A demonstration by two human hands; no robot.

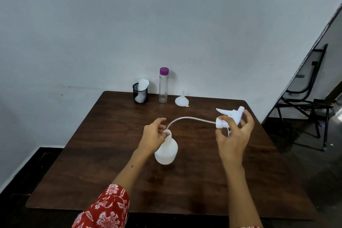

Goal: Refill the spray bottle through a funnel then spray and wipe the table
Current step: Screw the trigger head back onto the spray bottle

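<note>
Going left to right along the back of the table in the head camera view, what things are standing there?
Black mesh cup with white cloth inside, then clear bottle with a purple cap, then white funnel resting mouth down.

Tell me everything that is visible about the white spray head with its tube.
The spray head is white plastic, with a long trigger pointing left, a nozzle at upper right and a round screw collar. It is unscrewed and lifted off the spray bottle, held on its side above the table by the right hand, whose fingers curl around it. A thin, clear dip tube arcs from the collar leftward and down into the bottle's neck, where the left hand holds.
</note>
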